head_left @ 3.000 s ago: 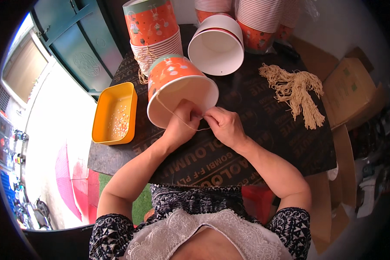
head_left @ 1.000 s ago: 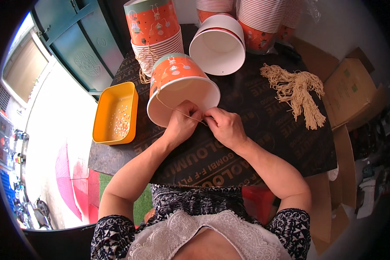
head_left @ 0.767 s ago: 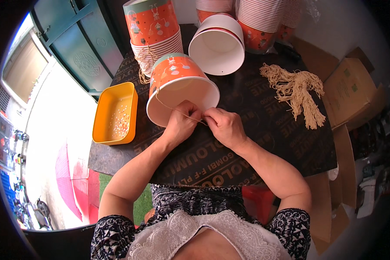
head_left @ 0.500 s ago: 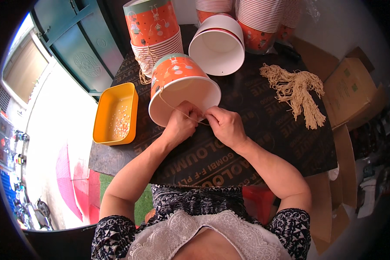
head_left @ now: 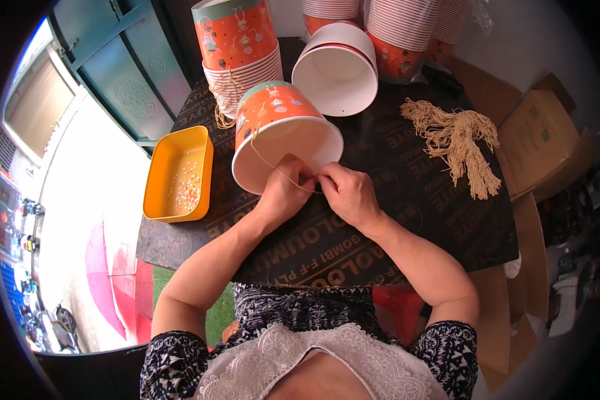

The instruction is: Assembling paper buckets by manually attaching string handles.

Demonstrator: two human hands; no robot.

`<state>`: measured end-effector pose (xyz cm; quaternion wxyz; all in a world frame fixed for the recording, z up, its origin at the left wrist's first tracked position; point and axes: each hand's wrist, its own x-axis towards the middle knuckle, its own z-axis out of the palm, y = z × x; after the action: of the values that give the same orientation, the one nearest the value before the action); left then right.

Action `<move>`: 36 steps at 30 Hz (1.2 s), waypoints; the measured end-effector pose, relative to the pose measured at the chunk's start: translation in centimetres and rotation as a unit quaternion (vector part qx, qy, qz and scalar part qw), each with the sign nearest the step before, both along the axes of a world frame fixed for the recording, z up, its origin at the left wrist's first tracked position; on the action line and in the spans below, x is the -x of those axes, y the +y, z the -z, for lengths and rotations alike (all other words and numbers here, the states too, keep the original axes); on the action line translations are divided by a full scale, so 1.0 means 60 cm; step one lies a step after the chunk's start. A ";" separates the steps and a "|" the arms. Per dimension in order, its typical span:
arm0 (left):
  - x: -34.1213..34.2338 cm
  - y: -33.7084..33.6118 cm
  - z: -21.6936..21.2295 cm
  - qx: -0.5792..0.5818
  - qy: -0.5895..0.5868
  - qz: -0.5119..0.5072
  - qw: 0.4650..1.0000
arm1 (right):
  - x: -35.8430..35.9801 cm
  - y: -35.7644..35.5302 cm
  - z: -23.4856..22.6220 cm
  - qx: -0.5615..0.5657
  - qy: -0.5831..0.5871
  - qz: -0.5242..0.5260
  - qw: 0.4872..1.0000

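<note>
An orange paper bucket (head_left: pixel 273 113) with a white inside and a green-grey base band lies tilted on the dark table, its mouth facing me. A thin beige cord (head_left: pixel 268 160) runs from its rim, across the opening, down to my hands. My left hand (head_left: pixel 288 187) is closed in a pinch on the cord at the near rim. Right beside it, my right hand (head_left: pixel 348 195) pinches the cord too, thumb and forefinger meeting the left fingertips. The cord's end is hidden between the fingers.
At the left edge stands a yellow tray (head_left: pixel 155 180) with small pale bits inside. Behind are a tall bucket stack (head_left: pixel 237 33), an open white-lined bucket (head_left: pixel 333 77) and wrapped stacks (head_left: pixel 400 30). A bundle of beige cords (head_left: pixel 457 133) lies right, near a cardboard box (head_left: pixel 540 133).
The bucket has shifted very slightly to the right. My left hand has turned a little and moved slightly right, its fingers still against those of the right hand.
</note>
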<state>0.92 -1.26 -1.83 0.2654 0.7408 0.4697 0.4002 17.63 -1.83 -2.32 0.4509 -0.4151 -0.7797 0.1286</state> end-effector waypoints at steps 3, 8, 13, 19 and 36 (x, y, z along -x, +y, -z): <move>0.000 0.001 0.002 -0.003 0.000 -0.001 1.000 | 0.001 0.000 0.000 -0.004 0.005 0.001 1.000; -0.001 0.001 0.009 -0.009 -0.028 -0.006 1.000 | 0.002 -0.001 0.001 -0.005 -0.004 0.008 1.000; -0.002 0.000 0.008 0.010 -0.025 -0.008 1.000 | -0.001 0.002 0.006 -0.001 -0.010 0.011 1.000; -0.002 -0.002 0.007 -0.014 -0.017 0.000 1.000 | -0.001 0.000 0.001 0.034 -0.017 0.027 0.999; -0.001 -0.001 0.005 0.034 -0.037 -0.004 0.999 | -0.001 -0.004 0.002 -0.036 -0.057 0.006 0.998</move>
<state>0.96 -1.35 -2.14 0.3058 0.7145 0.4756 0.4121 17.71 -2.05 -2.41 0.4213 -0.4096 -0.8058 0.0736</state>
